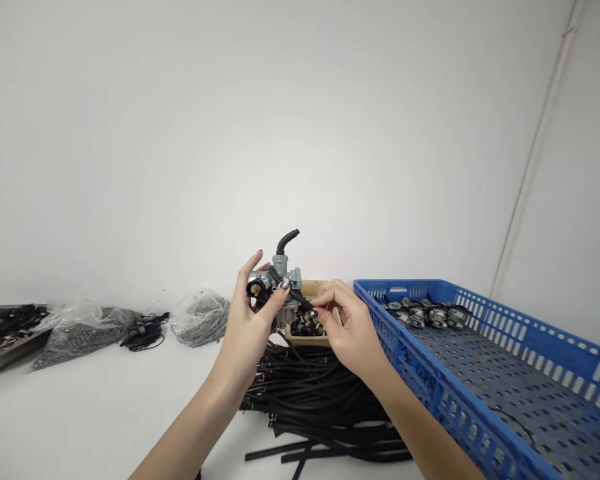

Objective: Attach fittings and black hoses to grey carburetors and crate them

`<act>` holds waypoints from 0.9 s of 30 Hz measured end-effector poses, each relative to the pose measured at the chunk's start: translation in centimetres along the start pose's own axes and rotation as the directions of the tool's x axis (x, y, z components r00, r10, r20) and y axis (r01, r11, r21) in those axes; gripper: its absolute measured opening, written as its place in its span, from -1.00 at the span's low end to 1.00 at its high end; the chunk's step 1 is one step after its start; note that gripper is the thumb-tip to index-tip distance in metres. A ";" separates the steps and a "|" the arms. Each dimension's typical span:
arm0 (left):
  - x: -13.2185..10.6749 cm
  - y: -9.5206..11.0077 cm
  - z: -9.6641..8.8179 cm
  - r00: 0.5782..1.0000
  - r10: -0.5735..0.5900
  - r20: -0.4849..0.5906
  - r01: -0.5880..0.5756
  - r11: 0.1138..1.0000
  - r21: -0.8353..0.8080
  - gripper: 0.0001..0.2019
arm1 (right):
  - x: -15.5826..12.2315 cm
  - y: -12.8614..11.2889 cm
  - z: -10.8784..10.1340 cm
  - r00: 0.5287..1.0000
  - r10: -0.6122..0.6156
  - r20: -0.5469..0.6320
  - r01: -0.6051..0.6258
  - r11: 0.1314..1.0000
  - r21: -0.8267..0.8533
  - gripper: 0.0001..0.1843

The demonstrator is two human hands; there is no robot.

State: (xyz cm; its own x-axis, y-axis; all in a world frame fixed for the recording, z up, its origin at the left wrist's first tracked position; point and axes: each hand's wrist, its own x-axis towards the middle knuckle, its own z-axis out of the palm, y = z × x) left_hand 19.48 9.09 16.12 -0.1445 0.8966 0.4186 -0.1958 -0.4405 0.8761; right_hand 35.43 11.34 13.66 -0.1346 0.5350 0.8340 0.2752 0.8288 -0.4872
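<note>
Left hand [250, 310] is holding a carb [280, 265] up over the surface [105, 417], toward the back edge, fingers wrapping snugly around the body and thumb pressing on the front. Right hand [349, 328] is pinching the lower end of a black hose [300, 299] that's slanting across the carb, fingertips pretty much together. A short bent tube [287, 240] is poking out of the top. Behind all that, a yellow bin [311, 341] is holding small parts [307, 328], with a messy pile of hoses [325, 407] lying in front. A blue crate [407, 357] is standing to the right, more carbs [425, 313] sitting near its far edge. Two plastic bags [87, 330] and a metal tray [10, 357] are sitting toward the surface's back left.
</note>
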 end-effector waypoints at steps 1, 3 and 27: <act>0.0 0.0 0.0 1.000 0.000 0.003 0.000 1.000 -0.002 -0.37 | 0.0 0.0 0.1 1.000 0.000 0.006 0.000 1.000 -0.004 -0.84; 0.0 -0.1 0.0 1.000 -0.004 0.008 0.004 1.000 -0.007 -0.36 | -0.1 0.2 0.5 1.000 0.003 -0.009 -0.003 1.000 -0.018 -0.81; 0.1 -0.3 0.1 0.954 -0.264 0.139 0.284 0.946 -0.155 -0.40 | 0.0 -0.5 0.6 0.913 0.329 0.243 -0.406 0.793 0.454 -0.21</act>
State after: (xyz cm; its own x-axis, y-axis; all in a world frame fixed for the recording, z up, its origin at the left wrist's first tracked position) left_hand 19.63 9.31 15.91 0.0485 0.9783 0.2015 -0.3771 -0.1689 0.9107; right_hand 34.70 11.05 13.72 -0.2634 0.8004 0.5385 -0.1588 0.5146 -0.8426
